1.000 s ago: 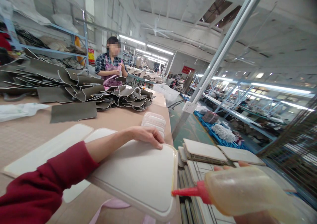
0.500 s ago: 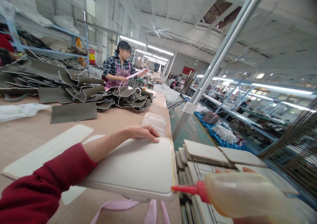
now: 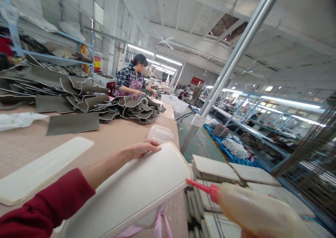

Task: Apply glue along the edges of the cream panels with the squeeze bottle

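Note:
My left hand (image 3: pixel 144 149) grips the far edge of a white rounded panel (image 3: pixel 136 182), thumb on top and fingers beneath. The panel is tilted over the table, with a yellowish line along its edge. In my right hand (image 3: pixel 249 232), mostly hidden behind it, is a squeeze bottle (image 3: pixel 257 206) of yellowish liquid with a red nozzle. The nozzle tip is at the panel's right corner. Pink ribbon (image 3: pixel 159 224) hangs out below the panel. Another white panel (image 3: pixel 47 168) lies flat on the left, and ribbed clear plastic trays (image 3: pixel 160 134) sit just beyond my left hand.
Grey-green pieces with white edges (image 3: pixel 86 94) are heaped across the back of the table (image 3: pixel 118 131). Stacked white panels (image 3: pixel 217 168) stand at the right, below table level. A metal post (image 3: pixel 223 73) rises beyond the table edge. A co-worker (image 3: pixel 132 78) stands at the far side.
The panel has turned, its right corner swinging up and away. The nozzle has followed from the near corner along the edge. My left hand has shifted slightly left.

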A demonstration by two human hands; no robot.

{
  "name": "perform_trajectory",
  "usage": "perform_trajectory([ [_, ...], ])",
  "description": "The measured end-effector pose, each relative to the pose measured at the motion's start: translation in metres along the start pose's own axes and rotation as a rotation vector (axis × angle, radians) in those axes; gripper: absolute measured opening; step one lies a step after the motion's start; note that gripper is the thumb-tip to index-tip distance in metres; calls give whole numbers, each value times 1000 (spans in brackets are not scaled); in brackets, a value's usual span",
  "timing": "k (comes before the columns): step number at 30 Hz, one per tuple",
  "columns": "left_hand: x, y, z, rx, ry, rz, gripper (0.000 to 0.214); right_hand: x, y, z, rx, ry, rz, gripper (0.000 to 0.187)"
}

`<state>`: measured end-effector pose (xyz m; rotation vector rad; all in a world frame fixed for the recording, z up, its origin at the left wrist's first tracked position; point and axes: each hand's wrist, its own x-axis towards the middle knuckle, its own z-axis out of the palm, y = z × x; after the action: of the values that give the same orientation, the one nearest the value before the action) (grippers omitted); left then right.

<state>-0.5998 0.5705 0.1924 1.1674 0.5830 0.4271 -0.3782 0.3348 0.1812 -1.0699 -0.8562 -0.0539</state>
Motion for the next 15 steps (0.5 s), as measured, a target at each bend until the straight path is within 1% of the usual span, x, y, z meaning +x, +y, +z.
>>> perform_trajectory([
  [7, 3, -10, -2, -79, 50, 10, 37, 5, 4, 13, -51, 71, -21, 44],
  [11, 4, -13, -6, -116, 70, 19, 38, 6, 13, 16, -96, 99, -2, 44],
  [15, 6, -17, -11, -133, 79, 16, 39, 1, 25, 15, -144, 142, 44, 41],
])
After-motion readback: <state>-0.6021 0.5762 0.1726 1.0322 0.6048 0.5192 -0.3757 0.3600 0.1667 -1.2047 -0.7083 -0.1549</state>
